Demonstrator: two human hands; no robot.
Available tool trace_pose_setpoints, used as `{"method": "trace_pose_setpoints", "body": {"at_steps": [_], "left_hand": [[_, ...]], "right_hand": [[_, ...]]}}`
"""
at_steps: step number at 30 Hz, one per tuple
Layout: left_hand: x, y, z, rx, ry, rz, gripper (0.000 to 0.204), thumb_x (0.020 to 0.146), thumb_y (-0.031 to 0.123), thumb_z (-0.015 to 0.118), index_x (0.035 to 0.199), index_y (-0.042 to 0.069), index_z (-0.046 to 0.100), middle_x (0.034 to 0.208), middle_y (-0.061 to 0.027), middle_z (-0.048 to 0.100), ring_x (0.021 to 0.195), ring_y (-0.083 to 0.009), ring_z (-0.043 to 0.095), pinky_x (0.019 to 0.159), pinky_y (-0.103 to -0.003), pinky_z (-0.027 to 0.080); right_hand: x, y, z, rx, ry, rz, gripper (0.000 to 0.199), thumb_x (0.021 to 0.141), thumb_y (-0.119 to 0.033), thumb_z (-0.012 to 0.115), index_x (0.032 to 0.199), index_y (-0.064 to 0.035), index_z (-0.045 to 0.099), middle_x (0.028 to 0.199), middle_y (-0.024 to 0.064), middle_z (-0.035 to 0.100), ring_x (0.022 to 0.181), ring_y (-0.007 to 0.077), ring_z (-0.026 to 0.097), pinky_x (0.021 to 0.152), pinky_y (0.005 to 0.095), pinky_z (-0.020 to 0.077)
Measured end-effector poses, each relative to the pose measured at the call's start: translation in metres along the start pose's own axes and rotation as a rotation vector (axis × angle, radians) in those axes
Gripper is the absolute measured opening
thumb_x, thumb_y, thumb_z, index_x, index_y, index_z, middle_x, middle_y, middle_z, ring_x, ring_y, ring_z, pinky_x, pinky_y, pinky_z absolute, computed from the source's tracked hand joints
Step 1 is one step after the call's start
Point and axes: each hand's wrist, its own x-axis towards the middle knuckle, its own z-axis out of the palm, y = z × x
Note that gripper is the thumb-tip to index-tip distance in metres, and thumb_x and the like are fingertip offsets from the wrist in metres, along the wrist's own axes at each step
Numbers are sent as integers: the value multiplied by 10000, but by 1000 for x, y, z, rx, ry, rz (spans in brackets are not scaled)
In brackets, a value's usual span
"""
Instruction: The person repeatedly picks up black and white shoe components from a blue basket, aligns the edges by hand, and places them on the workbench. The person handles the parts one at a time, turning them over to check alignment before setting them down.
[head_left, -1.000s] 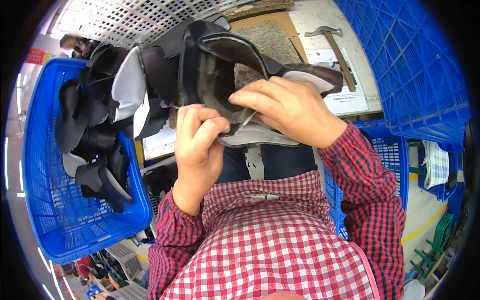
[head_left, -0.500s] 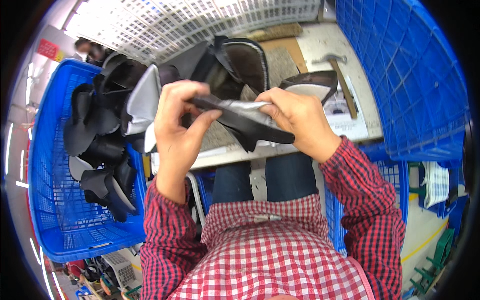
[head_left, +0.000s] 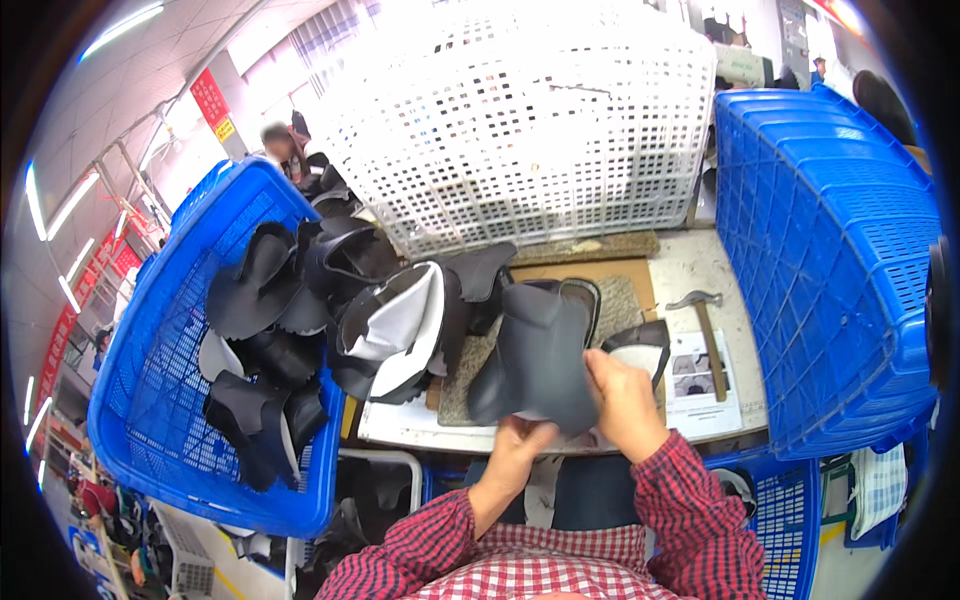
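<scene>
A black boot upper (head_left: 545,350) is held up over the near part of the bench, its smooth outer side facing me. My left hand (head_left: 512,455) grips its lower edge between thumb and fingers. On its right edge my right hand (head_left: 628,400) is closed, with some fingers hidden behind the leather. Just right of it lies a smaller dark upper (head_left: 640,350) with white lining. To the left, a heap of black uppers is topped by one with a pale lining (head_left: 410,315) showing.
A blue basket (head_left: 335,490) with several black uppers stands at the left. At the back a white plastic basket (head_left: 560,170) leans upright; a blue crate (head_left: 790,300) walls the right side. A hammer (head_left: 712,350) lies across a printed sheet (head_left: 740,405) on the white bench (head_left: 680,262).
The upper has turned from edge-on to showing its broad black outside. My left hand has moved to its lower edge. The view has tilted up, showing more of the baskets and room.
</scene>
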Motion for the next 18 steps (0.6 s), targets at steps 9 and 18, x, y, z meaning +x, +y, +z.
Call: {"method": "trace_pose_setpoints", "body": {"at_steps": [9,18], "left_hand": [[30,-14,4,-790,27,-402,344,1028,209,680,1311,26,614,1233,-115,687,1080,-262,707,943,-387,602],[1,-75,-20,-507,28,-501,324,1054,253,648,1265,9,662,1171,-132,725,1049,-255,724,882,-418,640]], "right_hand": [[-25,-15,4,314,-80,173,206,981,-57,656,1177,6,659,997,143,719,799,247,753,713,359,590],[-48,4,42,946,68,554,90,1074,-70,581,1074,-26,660,881,-14,647,836,45,589,745,225,499]]}}
